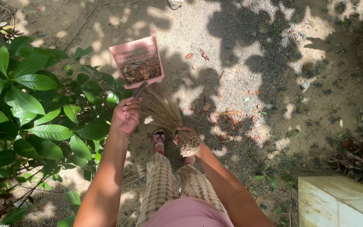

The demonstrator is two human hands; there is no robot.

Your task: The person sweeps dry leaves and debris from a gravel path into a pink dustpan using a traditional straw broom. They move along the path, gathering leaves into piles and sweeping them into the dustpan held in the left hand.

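Looking down: we are standing on sandy ground (248, 80) dappled with sun and shade, our checked trousers (164, 185) and pink sandals (159, 141) showing below.
Left hand (126, 115): we are gripping the dark handle of a pink dustpan (136, 63), fingers curled tight around it, arm stretched forward.
Dustpan: it is hanging just above the ground ahead of our feet, tilted, and carrying a heap of dry brown leaves (140, 70).
Right hand (186, 136): we are clasping the bound end of a stick broom (164, 111), fingers wrapped closed around the bundle.
Broom: its straw bristles are fanning up and left, the tips reaching close beneath the dustpan's near edge.
Ground to the right: more fallen leaves (230, 120) are lying scattered near the broom.
Left side: a leafy green shrub (30, 101) is crowding beside our left arm.
Lower right corner: a pale stone block (341, 201) is standing well apart.
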